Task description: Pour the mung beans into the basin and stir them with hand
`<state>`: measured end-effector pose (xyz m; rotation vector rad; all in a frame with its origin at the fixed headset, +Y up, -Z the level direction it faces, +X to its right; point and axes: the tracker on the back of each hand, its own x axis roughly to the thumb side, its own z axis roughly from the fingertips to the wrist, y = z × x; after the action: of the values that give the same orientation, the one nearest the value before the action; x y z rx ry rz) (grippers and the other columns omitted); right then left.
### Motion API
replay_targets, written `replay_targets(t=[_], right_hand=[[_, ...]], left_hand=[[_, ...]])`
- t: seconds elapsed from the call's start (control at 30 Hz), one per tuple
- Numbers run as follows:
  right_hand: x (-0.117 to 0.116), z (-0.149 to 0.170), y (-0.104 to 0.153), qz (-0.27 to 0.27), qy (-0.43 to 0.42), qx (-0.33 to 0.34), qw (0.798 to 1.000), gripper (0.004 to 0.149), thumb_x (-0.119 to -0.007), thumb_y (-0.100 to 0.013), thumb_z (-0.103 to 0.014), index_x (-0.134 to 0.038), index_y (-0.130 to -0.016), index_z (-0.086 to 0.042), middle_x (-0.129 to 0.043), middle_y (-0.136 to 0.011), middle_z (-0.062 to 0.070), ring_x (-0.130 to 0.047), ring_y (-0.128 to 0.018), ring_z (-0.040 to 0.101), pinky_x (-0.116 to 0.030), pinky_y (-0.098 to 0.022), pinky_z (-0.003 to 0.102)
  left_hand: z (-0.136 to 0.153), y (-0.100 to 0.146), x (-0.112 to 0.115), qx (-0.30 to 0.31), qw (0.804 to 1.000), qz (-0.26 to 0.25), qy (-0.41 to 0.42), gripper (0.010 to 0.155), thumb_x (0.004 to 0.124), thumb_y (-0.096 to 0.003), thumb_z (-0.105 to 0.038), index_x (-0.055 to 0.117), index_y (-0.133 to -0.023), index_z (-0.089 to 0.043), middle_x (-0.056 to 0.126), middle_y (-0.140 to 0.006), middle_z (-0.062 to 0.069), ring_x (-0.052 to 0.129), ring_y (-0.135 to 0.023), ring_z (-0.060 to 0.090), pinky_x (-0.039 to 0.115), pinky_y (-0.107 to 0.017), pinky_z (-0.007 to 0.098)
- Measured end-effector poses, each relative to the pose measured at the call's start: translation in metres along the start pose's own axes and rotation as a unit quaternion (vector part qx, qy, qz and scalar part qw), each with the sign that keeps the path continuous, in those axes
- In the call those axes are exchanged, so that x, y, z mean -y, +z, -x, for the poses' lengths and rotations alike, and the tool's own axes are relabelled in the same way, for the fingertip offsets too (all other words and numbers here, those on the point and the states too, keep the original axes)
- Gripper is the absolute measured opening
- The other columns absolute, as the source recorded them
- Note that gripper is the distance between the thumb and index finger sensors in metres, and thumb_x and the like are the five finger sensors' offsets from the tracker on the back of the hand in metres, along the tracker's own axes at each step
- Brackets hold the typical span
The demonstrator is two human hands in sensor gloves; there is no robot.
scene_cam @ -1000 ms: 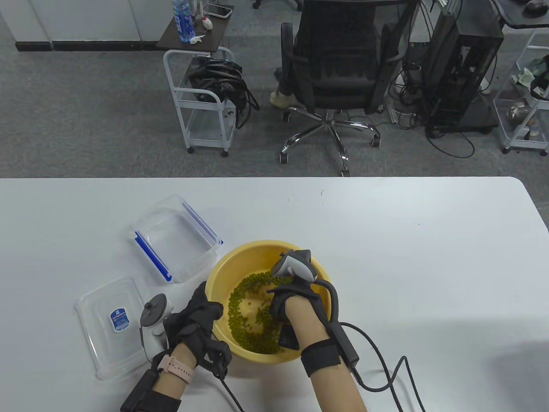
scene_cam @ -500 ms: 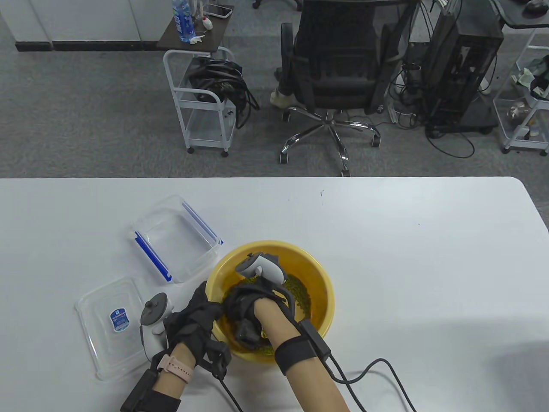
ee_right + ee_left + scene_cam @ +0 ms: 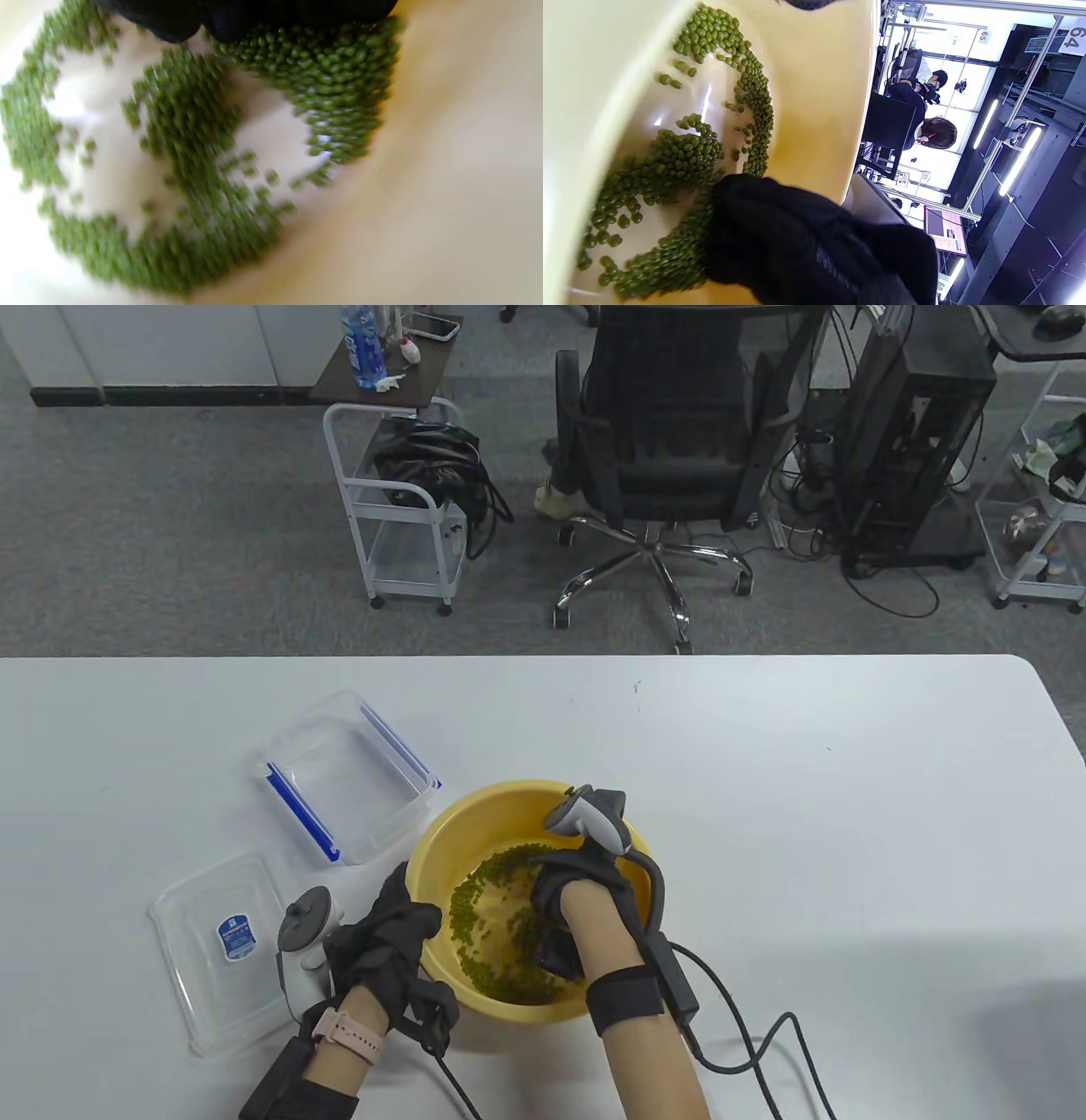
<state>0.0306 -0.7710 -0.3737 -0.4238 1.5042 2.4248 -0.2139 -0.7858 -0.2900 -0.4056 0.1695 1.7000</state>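
Observation:
The yellow basin (image 3: pixel 475 808) stands on the white table near its front edge, with green mung beans (image 3: pixel 475 903) spread in a ring over its bottom. My left hand (image 3: pixel 399 918) grips the basin's left rim, fingers curled over the edge. My right hand (image 3: pixel 550 903) is down inside the basin on its right side, fingers among the beans. In the left wrist view the right glove (image 3: pixel 780 237) lies against a bank of beans (image 3: pixel 683 156) below the basin wall (image 3: pixel 814 84). In the right wrist view the fingertips (image 3: pixel 237 12) push a heap of beans (image 3: pixel 339 76).
An empty clear container (image 3: pixel 348 776) with blue clips sits just left of and behind the basin. Its lid (image 3: pixel 225 937) with a blue label lies beside my left wrist. The right glove's cable (image 3: pixel 747 1052) trails over the table. An office chair (image 3: pixel 662 432) stands beyond the table.
My right hand swept from the basin's right side to its left and has come back to the right, dragging beans round. The left hand and the basin have stayed put.

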Motion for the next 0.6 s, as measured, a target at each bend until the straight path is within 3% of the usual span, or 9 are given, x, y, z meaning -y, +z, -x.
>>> replay_targets(t=[0.1, 0.27, 0.37, 0.43, 0.5, 0.6], right_hand=[[-0.016, 0.0, 0.008, -0.021, 0.046, 0.016, 0.999, 0.052, -0.065, -0.04, -0.036, -0.048, -0.087, -0.021, -0.034, -0.092, 0.009, -0.042, -0.085, 0.036, -0.048, -0.064, 0.047], [-0.051, -0.023, 0.011, -0.135, 0.082, 0.072, 0.985, 0.049, -0.067, -0.039, -0.036, -0.059, -0.084, -0.018, -0.044, -0.087, 0.013, -0.049, -0.08, 0.04, -0.052, -0.059, 0.051], [-0.059, -0.05, 0.01, -0.181, 0.041, 0.132, 0.974, 0.05, -0.066, -0.039, -0.037, -0.056, -0.085, -0.021, -0.044, -0.087, 0.012, -0.052, -0.078, 0.038, -0.055, -0.058, 0.049], [-0.055, -0.064, 0.008, -0.189, -0.026, 0.136, 0.972, 0.051, -0.064, -0.041, -0.04, -0.045, -0.088, -0.031, -0.029, -0.095, -0.001, -0.044, -0.085, 0.026, -0.049, -0.067, 0.039], [-0.044, -0.073, 0.003, -0.16, -0.076, 0.125, 0.976, 0.05, -0.062, -0.043, -0.04, -0.041, -0.088, -0.036, -0.022, -0.096, -0.009, -0.031, -0.09, 0.02, -0.038, -0.073, 0.035], [-0.019, -0.078, -0.002, -0.058, -0.094, 0.121, 0.987, 0.05, -0.062, -0.043, -0.042, -0.041, -0.088, -0.038, -0.019, -0.098, -0.014, -0.03, -0.09, 0.018, -0.037, -0.074, 0.033]], left_hand=[[0.0, 0.0, 0.0, -0.001, 1.0, 0.0, 0.002, 0.073, 0.066, -0.046, -0.003, 0.026, -0.107, -0.006, 0.027, -0.108, 0.026, 0.033, -0.098, 0.053, 0.042, -0.066, 0.063], [0.0, 0.0, 0.0, -0.002, 1.0, 0.002, 0.001, 0.073, 0.066, -0.0462, -0.003, 0.025, -0.107, -0.006, 0.027, -0.108, 0.026, 0.033, -0.098, 0.053, 0.042, -0.066, 0.063], [0.0, 0.001, 0.0, -0.004, 1.0, 0.005, 0.0, 0.073, 0.065, -0.0461, -0.003, 0.026, -0.107, -0.006, 0.027, -0.108, 0.026, 0.033, -0.099, 0.053, 0.042, -0.066, 0.063], [0.0, 0.001, 0.0, -0.004, 1.0, 0.007, -0.001, 0.073, 0.065, -0.0462, -0.003, 0.026, -0.107, -0.006, 0.027, -0.109, 0.026, 0.033, -0.099, 0.053, 0.042, -0.066, 0.063], [0.0, 0.0, 0.0, -0.004, 1.0, 0.008, -0.001, 0.072, 0.065, -0.0462, -0.003, 0.026, -0.107, -0.006, 0.027, -0.109, 0.026, 0.032, -0.099, 0.053, 0.042, -0.066, 0.063], [0.0, 0.001, 0.0, -0.004, 1.0, 0.011, -0.001, 0.072, 0.065, -0.0463, -0.003, 0.026, -0.107, -0.006, 0.026, -0.108, 0.026, 0.032, -0.099, 0.053, 0.041, -0.066, 0.063]])
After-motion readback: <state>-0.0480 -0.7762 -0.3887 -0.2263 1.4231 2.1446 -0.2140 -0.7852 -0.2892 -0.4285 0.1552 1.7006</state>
